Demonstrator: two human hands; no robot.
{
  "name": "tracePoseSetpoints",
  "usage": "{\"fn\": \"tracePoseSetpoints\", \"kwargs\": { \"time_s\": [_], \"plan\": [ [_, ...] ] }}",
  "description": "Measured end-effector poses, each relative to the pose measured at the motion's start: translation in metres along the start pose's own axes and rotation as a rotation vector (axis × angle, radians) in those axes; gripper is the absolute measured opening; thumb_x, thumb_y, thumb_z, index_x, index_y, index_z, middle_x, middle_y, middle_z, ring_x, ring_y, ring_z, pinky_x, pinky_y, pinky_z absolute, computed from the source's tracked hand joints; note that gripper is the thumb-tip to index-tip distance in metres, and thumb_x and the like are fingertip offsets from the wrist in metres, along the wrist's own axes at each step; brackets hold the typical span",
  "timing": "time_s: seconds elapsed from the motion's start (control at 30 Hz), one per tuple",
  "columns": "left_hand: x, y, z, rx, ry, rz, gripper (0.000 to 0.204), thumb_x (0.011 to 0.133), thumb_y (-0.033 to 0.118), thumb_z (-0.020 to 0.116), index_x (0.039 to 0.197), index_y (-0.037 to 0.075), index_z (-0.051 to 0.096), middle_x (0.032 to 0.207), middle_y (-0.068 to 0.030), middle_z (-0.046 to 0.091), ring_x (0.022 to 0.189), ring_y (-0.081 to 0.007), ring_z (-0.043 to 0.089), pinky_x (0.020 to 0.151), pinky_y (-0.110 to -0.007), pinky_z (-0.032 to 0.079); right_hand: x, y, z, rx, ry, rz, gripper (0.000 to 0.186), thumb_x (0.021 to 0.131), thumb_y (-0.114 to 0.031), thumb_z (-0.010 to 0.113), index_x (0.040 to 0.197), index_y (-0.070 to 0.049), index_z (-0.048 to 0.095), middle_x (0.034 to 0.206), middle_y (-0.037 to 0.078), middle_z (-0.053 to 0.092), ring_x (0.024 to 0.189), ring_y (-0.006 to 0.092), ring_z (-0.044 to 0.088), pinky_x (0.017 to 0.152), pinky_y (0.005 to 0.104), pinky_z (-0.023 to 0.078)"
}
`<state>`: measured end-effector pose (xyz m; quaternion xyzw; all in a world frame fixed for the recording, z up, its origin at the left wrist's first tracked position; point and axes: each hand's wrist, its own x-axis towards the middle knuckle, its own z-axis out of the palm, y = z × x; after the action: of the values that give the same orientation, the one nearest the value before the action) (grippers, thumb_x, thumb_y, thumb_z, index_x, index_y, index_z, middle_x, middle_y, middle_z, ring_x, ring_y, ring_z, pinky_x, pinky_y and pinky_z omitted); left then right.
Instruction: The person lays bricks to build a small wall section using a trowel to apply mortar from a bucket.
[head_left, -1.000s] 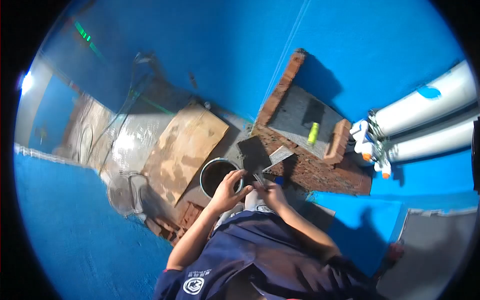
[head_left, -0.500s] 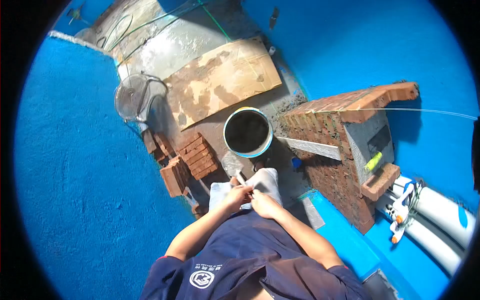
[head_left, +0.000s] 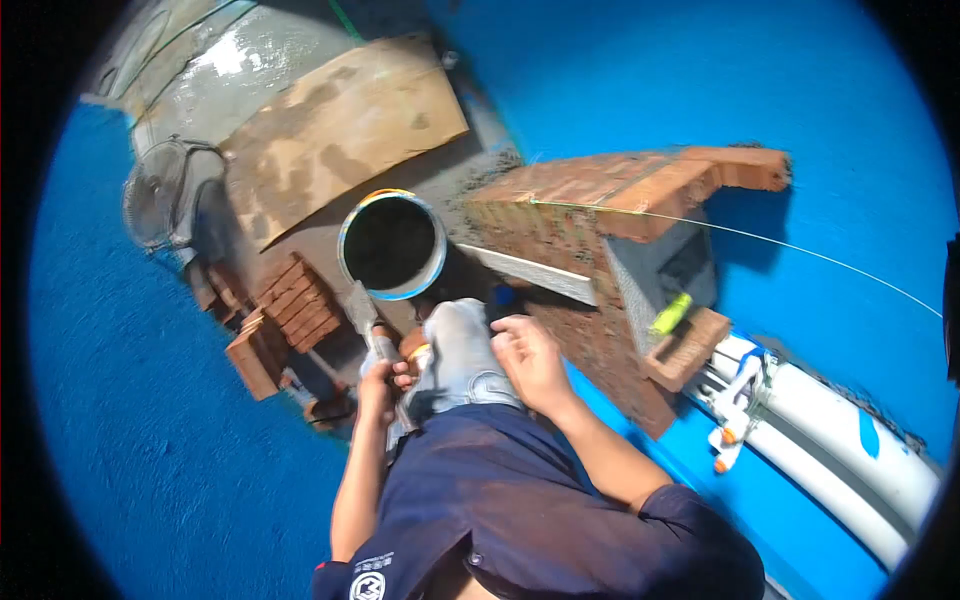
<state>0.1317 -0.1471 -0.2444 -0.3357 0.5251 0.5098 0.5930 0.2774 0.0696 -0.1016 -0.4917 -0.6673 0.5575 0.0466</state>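
Low at the left of my legs, my left hand (head_left: 376, 388) is closed round the handle of a trowel (head_left: 362, 308); its flat grey blade points away from me, close to the bucket. My right hand (head_left: 530, 362) hangs by my right thigh, holding nothing that I can see, with loosely bent fingers slightly apart and a little blurred. Just ahead of my feet stands a round bucket (head_left: 440, 262) with dark contents, perhaps mortar. To the right of the bucket rises a low brick wall (head_left: 560, 225), a light strip (head_left: 530, 272) leaning along its side.
Stacked bricks (head_left: 298, 305) and a floor fan (head_left: 158, 195) stand at the left, by the blue wall (head_left: 180, 420). A stained board (head_left: 340, 130) lies beyond the bucket. A string (head_left: 800, 248) crosses the brickwork. A yellow-green object (head_left: 670, 314) and white pipes (head_left: 830, 420) are at the right.
My hands, together before me earlier, are now apart: the left with the trowel to the left, the right by my right thigh. The view has swung, shifting the scene leftward.
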Motion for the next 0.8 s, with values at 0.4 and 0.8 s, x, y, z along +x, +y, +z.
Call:
{"fn": "tracePoseSetpoints", "kwargs": {
  "time_s": [0.4,0.8],
  "plan": [
    [0.031,0.007,-0.048,-0.01,0.109,-0.21,0.029,0.097,0.038,0.05,0.08,0.014,0.045,0.058,0.0012,0.046,0.042,-0.0112,0.039,0.049,-0.032,0.042,0.012,0.1,-0.217,0.815,0.739,0.519,0.019,0.087,-0.021,0.06,0.09,-0.003,0.053,0.073,0.008,0.057,0.062,0.0187,0.056,0.057,0.0332,0.047],
    [0.082,-0.034,-0.098,0.267,0.255,-0.072,0.025,0.091,0.03,0.057,0.082,0.007,0.056,0.063,-0.0071,0.058,0.043,-0.0174,0.047,0.042,-0.032,0.039,-0.043,0.083,-0.013,0.118,-0.042,0.433,0.021,0.094,-0.026,0.058,0.1,-0.006,0.055,0.068,0.002,0.051,0.053,0.0094,0.05,0.048,0.0232,0.043]
  ]
}}
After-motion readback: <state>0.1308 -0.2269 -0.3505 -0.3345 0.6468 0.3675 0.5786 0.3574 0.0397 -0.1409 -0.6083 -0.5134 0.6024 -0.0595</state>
